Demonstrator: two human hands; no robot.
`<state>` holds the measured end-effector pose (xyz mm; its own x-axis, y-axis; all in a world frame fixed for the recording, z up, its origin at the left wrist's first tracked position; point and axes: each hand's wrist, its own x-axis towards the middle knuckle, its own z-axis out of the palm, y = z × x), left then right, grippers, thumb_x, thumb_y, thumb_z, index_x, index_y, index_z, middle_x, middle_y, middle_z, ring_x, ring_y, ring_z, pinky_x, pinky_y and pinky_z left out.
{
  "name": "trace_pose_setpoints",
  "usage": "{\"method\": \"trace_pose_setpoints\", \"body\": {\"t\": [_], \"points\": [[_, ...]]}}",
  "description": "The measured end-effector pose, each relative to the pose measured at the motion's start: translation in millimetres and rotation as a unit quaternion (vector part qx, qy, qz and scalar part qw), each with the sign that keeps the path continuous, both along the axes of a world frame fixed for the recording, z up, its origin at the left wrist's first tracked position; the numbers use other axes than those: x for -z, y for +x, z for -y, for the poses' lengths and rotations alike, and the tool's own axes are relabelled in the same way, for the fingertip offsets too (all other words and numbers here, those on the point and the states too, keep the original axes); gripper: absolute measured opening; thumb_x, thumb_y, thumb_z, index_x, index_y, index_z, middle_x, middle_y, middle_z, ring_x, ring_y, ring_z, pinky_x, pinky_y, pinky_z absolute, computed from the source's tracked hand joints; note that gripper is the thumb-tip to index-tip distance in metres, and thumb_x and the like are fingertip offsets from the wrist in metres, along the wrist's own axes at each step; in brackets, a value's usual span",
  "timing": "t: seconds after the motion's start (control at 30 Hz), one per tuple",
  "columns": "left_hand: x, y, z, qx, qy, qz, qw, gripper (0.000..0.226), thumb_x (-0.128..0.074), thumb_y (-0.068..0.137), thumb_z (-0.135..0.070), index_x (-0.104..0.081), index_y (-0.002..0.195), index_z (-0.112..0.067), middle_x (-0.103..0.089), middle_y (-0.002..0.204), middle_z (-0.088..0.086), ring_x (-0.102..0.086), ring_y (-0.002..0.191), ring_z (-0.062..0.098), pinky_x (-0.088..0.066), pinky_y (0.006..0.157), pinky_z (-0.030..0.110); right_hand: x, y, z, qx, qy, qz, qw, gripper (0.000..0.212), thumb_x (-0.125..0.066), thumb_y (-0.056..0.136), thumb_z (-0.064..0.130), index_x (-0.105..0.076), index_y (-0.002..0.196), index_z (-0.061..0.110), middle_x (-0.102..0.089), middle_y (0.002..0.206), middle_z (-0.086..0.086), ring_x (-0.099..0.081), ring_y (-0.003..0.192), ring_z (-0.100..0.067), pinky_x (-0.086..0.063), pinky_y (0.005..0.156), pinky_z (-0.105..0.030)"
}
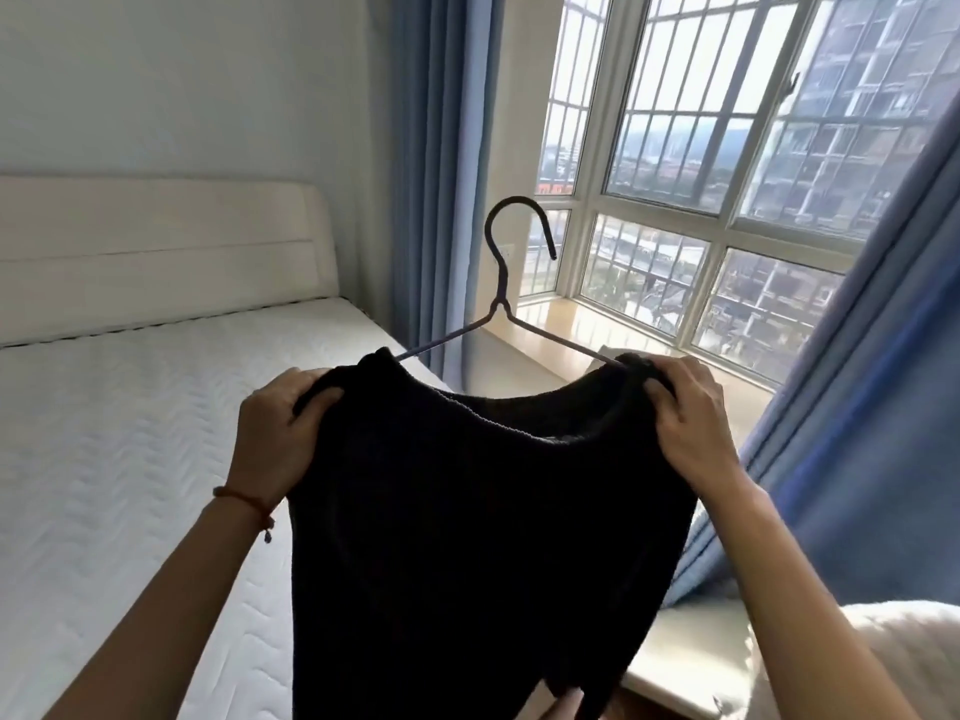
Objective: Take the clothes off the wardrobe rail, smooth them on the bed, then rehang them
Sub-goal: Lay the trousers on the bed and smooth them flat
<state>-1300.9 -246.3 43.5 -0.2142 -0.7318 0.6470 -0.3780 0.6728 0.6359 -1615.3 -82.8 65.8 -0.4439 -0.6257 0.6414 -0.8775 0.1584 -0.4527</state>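
bed (130, 433): white quilted mattress, zigzag stitch, padded cream headboard; left of and behind the garment.
window (701, 200): big barred bay, pale glossy sill; backlights everything.
curtains (436, 163): blue, heavy vertical folds; second panel close on the right.
garment (483, 511): black knit, ribbed round neckline, held up in the air in front of the bed, hangs limp, blocks the lower centre.
hanger (501, 304): thin dark wire, hook up, shoulders inside the neckline.
left hand (283, 439): fingers curled, grips left shoulder; red cord bracelet on wrist.
right hand (693, 423): pinches right shoulder over hanger end.
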Motion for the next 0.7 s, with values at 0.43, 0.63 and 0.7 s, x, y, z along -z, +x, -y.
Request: {"method": "trace_pose_setpoints", "body": {"t": [0.43,0.63,0.7], "points": [[71.9,-94.8,157.3,0.006,0.123,-0.027,0.992,0.021,-0.056,0.087,-0.005,-0.068,0.104,-0.005,-0.062,0.085,-0.014,-0.054,0.079,-0.021,-0.036,0.073,-0.005,34.1,-105.5,180.8,0.001,0.078,0.03,0.997,0.029,-0.044,0.089,0.017,-0.062,0.107,0.001,-0.062,0.104,-0.015,-0.053,0.102,-0.033,-0.032,0.085,-0.03],[114.3,-123.5,196.6,-0.064,0.183,0.006,0.981,0.021,-0.056,0.087,-0.003,-0.069,0.104,-0.005,-0.061,0.079,0.002,-0.059,0.076,0.006,-0.034,0.07,-0.006,79.0,-144.2,263.3,-0.044,0.142,0.051,0.988,0.021,-0.048,0.093,0.006,-0.062,0.108,0.003,-0.061,0.107,-0.015,-0.053,0.104,-0.032,-0.034,0.088,-0.033],[126.1,-134.8,209.0,-0.086,0.211,0.013,0.974,0.022,-0.055,0.087,-0.004,-0.069,0.104,-0.006,-0.061,0.081,0.003,-0.059,0.078,0.017,-0.037,0.07,-0.002,96.4,-159.7,292.2,-0.06,0.164,0.053,0.983,0.021,-0.048,0.092,0.006,-0.062,0.108,0.004,-0.061,0.109,-0.015,-0.052,0.105,-0.032,-0.036,0.091,-0.037]]}}
